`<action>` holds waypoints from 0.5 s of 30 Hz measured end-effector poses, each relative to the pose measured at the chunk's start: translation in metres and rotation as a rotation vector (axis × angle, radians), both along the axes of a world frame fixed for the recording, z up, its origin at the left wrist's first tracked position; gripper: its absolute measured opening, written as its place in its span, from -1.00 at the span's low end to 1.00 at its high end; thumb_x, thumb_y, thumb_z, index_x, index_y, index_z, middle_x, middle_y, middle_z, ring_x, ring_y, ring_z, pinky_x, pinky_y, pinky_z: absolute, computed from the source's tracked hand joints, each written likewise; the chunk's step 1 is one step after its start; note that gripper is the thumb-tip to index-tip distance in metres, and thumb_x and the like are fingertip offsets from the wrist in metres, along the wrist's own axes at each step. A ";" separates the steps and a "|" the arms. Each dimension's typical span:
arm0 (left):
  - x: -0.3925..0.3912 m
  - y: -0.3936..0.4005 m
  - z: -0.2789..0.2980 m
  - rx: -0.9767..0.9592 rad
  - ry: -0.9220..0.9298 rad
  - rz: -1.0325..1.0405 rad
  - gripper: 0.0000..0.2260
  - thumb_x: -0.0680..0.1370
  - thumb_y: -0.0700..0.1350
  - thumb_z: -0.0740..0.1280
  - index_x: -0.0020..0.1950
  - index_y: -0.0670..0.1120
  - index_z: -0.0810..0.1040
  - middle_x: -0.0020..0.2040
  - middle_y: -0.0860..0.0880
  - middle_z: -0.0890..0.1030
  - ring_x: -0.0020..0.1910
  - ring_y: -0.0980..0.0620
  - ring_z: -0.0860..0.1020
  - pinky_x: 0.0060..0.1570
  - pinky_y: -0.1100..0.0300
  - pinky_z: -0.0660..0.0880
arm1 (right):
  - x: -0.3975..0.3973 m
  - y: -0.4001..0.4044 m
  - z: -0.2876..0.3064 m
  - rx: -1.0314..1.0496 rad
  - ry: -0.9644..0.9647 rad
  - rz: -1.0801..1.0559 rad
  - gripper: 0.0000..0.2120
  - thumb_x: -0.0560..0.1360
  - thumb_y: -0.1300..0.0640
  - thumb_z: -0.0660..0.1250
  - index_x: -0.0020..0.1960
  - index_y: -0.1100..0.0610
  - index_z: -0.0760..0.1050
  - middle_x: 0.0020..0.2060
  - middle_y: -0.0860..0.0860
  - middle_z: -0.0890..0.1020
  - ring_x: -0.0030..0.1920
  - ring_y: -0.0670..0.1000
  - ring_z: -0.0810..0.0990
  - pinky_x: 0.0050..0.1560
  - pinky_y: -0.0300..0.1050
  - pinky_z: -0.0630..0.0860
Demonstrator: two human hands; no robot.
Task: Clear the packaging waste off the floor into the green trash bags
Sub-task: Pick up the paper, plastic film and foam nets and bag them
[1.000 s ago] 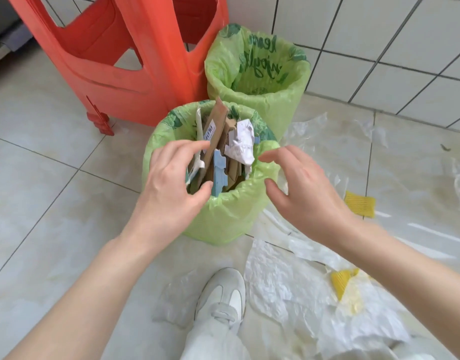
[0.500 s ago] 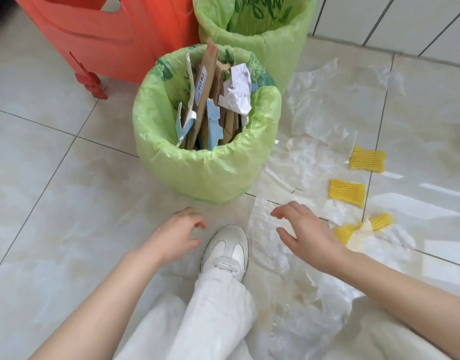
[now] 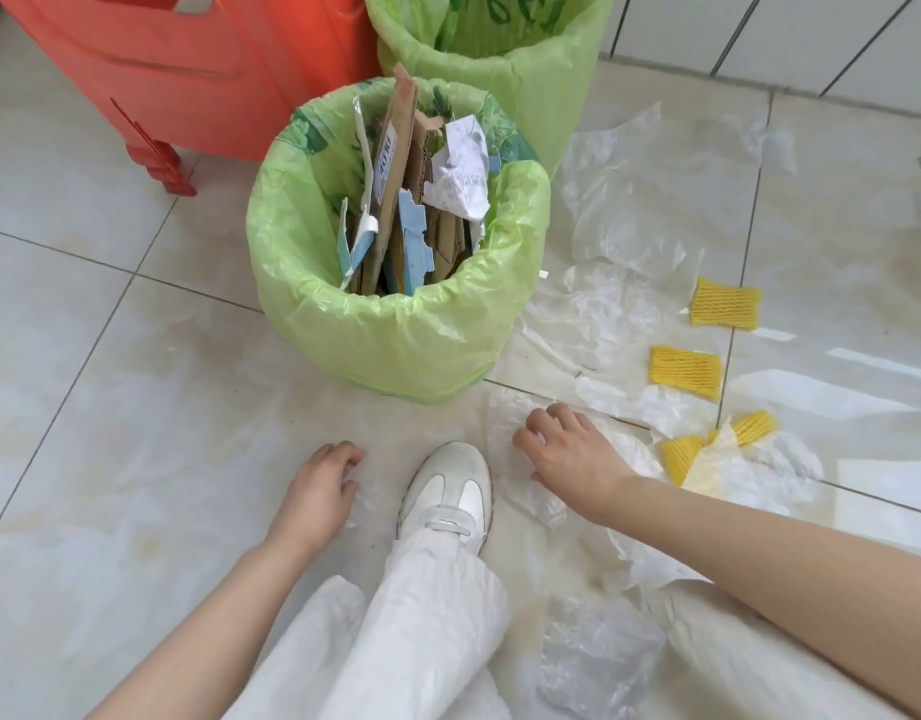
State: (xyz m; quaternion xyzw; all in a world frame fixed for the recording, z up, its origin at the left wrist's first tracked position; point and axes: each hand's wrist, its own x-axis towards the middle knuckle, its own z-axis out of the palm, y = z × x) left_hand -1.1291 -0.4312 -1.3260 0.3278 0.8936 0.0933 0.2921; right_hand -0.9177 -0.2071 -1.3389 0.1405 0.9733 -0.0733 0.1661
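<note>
Down at floor level, both hands reach onto the tiles on either side of a white shoe. The left hand lies palm down with its fingers curled onto a thin clear film just beside the shoe; whether it actually grips the film cannot be told. The right hand rests palm down on a crinkled clear sheet, its fingers bent at the sheet's edge, and again a grip cannot be confirmed. Just beyond the hands stands the near bag, a green liner with its rim rolled over, packed with upright cardboard and a crumpled white paper. Behind it, touching, is the far bag, also green, next to an orange stool. More clear plastic lies spread on the floor to the right of the bags. Among it are yellow foam nets: one farthest out, a second nearer, and two partly tucked under white wrap near the right forearm. Another clear piece lies beside the white trouser leg.
</note>
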 end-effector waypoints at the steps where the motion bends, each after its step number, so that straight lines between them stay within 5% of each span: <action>1: -0.002 0.003 0.001 0.022 0.023 0.010 -0.80 0.39 -0.40 0.31 -0.04 -0.21 0.54 -0.22 -0.06 0.45 -0.19 -0.17 0.51 -0.23 0.14 0.31 | -0.001 0.003 -0.001 0.005 0.021 -0.005 -0.53 0.04 0.19 0.62 -0.12 0.12 0.53 -0.17 0.07 0.55 -0.18 0.16 0.54 -0.23 -0.02 0.56; 5: -0.003 0.025 0.016 0.152 0.055 0.009 -0.83 0.39 -0.44 0.20 -0.18 -0.23 0.50 -0.37 -0.08 0.44 -0.33 -0.18 0.39 -0.33 0.13 0.30 | -0.002 0.013 0.009 -0.163 0.125 -0.135 -0.88 0.38 0.15 0.47 -0.15 0.12 0.56 -0.15 0.06 0.58 -0.07 0.19 0.53 -0.12 0.00 0.49; 8: 0.001 0.047 0.035 0.241 0.064 -0.042 -0.83 0.41 -0.43 0.20 -0.14 -0.21 0.50 -0.41 -0.02 0.32 -0.34 -0.12 0.30 -0.36 0.10 0.21 | 0.001 0.019 0.024 -0.337 0.253 -0.340 -0.88 0.53 0.10 0.32 -0.03 0.16 0.54 -0.07 0.07 0.57 -0.01 0.15 0.51 -0.03 -0.02 0.45; 15: 0.033 0.096 0.062 0.420 -0.002 -0.299 -0.87 0.43 -0.40 0.23 -0.27 -0.22 0.43 -0.35 0.02 0.40 -0.24 -0.06 0.35 -0.28 0.20 0.16 | 0.021 0.030 0.066 -0.637 0.373 -0.606 -0.93 0.61 0.19 0.11 -0.02 0.07 0.24 -0.25 -0.04 0.65 -0.42 -0.11 0.46 -0.40 -0.19 0.36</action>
